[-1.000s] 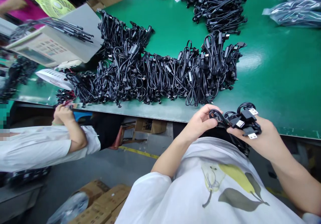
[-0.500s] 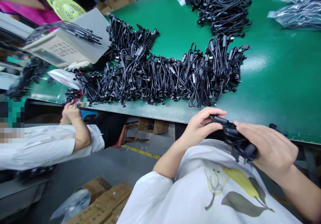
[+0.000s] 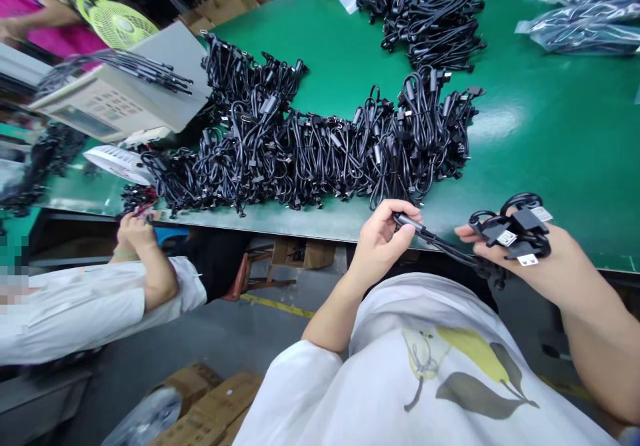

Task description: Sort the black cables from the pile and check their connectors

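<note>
My left hand [image 3: 383, 238] pinches the dark barrel-shaped end of some black cables [image 3: 443, 241] between thumb and fingers. These cables run across to my right hand [image 3: 555, 269], which is closed around the same bunch. Several black USB plugs [image 3: 527, 223] with bright metal ends stick out above the right palm and fingers. Part of the bunch hangs in front of my body, and some of its loops are hidden by the right hand. Just beyond my hands, a long heap of bundled black cables [image 3: 320, 156] lies on the green table [image 3: 525, 146].
Another pile of black cables [image 3: 430, 26] lies at the back, near clear plastic bags [image 3: 580, 26]. To the left are a beige machine [image 3: 120, 93], a white dish [image 3: 117, 163] and a yellow-green fan [image 3: 120, 23]. A co-worker's hands [image 3: 135, 236] are at the table edge. Cardboard boxes [image 3: 210, 413] stand below.
My hands have moved apart. The right hand has turned and lifted, bringing the USB plugs into view above it. The left hand keeps its pinch, shifted slightly left, with the cables stretched out between.
</note>
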A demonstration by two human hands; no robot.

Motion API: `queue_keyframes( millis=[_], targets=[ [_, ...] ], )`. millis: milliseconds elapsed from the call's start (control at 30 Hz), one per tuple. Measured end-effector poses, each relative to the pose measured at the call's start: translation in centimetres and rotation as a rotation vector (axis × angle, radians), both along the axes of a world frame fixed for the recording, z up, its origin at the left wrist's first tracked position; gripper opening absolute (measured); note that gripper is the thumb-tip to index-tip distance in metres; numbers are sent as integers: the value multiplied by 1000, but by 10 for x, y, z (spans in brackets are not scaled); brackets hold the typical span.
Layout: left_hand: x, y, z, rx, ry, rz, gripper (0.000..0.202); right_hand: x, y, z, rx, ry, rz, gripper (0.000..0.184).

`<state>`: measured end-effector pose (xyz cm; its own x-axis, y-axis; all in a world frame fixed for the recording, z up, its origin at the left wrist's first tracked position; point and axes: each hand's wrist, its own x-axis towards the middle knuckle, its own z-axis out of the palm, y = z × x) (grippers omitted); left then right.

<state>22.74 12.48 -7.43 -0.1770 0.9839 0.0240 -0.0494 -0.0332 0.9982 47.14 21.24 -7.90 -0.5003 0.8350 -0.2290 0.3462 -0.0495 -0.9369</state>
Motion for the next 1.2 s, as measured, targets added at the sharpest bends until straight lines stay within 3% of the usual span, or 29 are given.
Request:
queue_keyframes(
  millis=[67,167,233,433,667,733,833,867,933,1067,1200],
  targets=[
    [2,1,-4,-2,-37,23,24,0,-1,-5,-146,43,69,33],
    [4,5,-8,-7,-30,15,22,-1,-2,-8,-326,144,7,34],
    [4,7,-9,25,-23,21,20,-4,-3,-8,-376,181,-32,36],
    [6,13,-4,39,43,15,27,-15,-5,-7,-439,237,26,37],
    [12,29,1,128,102,-117,46,-35,-7,1,-681,423,97,45],
    [16,27,-3,117,116,-77,58,-39,-8,1,-658,442,12,43],
    [29,13,-11,47,115,41,66,-43,-9,0,-454,458,-268,40],
    [34,6,-13,2,101,28,63,-44,-8,0,-383,468,-352,38],
    [42,-7,-18,-100,50,-115,54,-45,-7,0,-284,481,-445,33],
    [49,-16,-23,-257,-174,-326,48,-46,-5,2,-277,433,-407,32],
    [46,-12,-25,-331,-296,-349,46,-45,-8,0,-265,406,-388,32]
  ],
)
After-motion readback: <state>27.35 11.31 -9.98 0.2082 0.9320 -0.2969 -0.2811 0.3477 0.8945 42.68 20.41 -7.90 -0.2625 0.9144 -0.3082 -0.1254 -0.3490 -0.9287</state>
